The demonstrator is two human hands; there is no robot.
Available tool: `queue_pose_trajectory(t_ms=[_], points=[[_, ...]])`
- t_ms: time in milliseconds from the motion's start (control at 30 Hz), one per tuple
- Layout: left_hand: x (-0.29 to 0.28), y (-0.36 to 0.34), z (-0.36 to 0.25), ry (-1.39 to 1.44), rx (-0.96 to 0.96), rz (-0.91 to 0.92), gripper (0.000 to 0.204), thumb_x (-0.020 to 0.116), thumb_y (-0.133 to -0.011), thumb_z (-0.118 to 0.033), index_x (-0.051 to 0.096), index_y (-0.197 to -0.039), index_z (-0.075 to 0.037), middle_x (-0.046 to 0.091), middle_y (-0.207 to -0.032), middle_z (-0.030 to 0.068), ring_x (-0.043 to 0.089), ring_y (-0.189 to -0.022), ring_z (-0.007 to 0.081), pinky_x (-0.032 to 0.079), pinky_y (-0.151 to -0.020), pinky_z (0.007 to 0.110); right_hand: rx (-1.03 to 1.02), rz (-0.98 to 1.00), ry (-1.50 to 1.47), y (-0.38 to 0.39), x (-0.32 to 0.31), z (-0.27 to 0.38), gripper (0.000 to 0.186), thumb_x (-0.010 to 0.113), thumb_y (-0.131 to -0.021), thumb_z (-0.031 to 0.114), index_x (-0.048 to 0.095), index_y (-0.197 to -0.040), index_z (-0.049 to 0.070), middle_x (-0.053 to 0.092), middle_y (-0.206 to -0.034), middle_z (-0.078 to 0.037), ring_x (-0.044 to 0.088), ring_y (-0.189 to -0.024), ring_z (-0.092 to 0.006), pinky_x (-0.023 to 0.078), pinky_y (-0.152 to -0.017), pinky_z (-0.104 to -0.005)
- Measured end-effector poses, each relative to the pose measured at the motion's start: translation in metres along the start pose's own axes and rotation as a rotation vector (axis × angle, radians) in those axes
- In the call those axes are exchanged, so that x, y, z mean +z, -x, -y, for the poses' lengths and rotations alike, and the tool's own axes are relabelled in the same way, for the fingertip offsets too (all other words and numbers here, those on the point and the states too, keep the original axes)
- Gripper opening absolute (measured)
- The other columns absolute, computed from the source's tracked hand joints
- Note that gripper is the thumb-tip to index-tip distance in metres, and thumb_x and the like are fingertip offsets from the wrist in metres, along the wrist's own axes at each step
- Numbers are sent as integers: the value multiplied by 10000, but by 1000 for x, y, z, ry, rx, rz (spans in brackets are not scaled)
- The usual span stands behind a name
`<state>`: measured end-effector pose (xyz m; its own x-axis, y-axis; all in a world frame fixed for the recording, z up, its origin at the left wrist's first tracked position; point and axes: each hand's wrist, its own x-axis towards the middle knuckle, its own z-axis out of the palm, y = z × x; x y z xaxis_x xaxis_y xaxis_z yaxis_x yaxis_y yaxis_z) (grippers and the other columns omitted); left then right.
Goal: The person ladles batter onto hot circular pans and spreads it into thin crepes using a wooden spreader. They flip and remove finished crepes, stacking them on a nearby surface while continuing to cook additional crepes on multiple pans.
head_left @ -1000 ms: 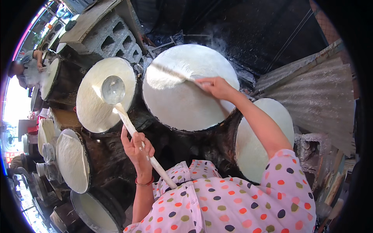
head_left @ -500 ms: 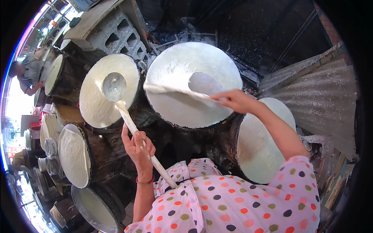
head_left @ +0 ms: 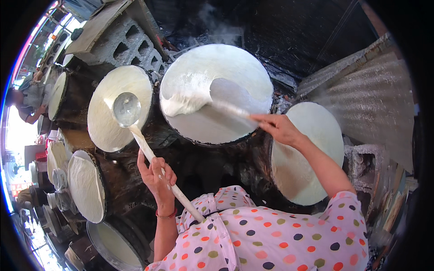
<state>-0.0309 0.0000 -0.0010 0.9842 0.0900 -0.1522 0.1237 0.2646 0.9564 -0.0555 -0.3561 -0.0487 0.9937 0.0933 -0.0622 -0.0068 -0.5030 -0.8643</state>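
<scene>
My left hand (head_left: 158,178) is closed round the pale long handle of a ladle (head_left: 126,109). Its round metal bowl lies over a batter-coated round griddle (head_left: 100,119) at the left, and the handle's lower end reaches my shirt. My right hand (head_left: 281,130) grips a thin pale spreading stick (head_left: 231,109), blurred by motion, over the large middle griddle. White batter (head_left: 235,56) covers the back of that griddle, with a thick ridge at its left. The near part looks greyer and smooth, with a grey patch beside the stick.
Another coated griddle (head_left: 312,144) stands at the right, below corrugated sheeting (head_left: 366,104). Concrete blocks (head_left: 131,45) stand behind at the left. A basin (head_left: 113,248), another coated griddle (head_left: 86,187) and stacked dishes line the left. A person (head_left: 31,99) works at the far left.
My right hand has swung the stick from the griddle's left rim toward its middle. The batter at the left is bunched into a thicker ridge. The left hand still holds the ladle.
</scene>
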Motion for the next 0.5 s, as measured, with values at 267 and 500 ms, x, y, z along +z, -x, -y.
queue_pose_trajectory(t_ms=[267,500], points=[[-6,-20,-6,11,-50,187,472,481,-996,-194,283,-1419,-129,452,-748,10,360,-454,39,294,-355,173,174,-75,197,44,58,45,355,564,-929,141,573,-1280,85,683,-1021,-119,600,-827,-97,479,-714,-266],[-80,-35,-21,-10,-110,256,483,477,-998,-193,260,-1425,-130,446,-736,9,364,-442,44,297,-349,177,290,-651,-223,34,198,83,378,482,-979,205,506,-1335,83,539,-741,31,480,-580,-86,428,-535,-250]])
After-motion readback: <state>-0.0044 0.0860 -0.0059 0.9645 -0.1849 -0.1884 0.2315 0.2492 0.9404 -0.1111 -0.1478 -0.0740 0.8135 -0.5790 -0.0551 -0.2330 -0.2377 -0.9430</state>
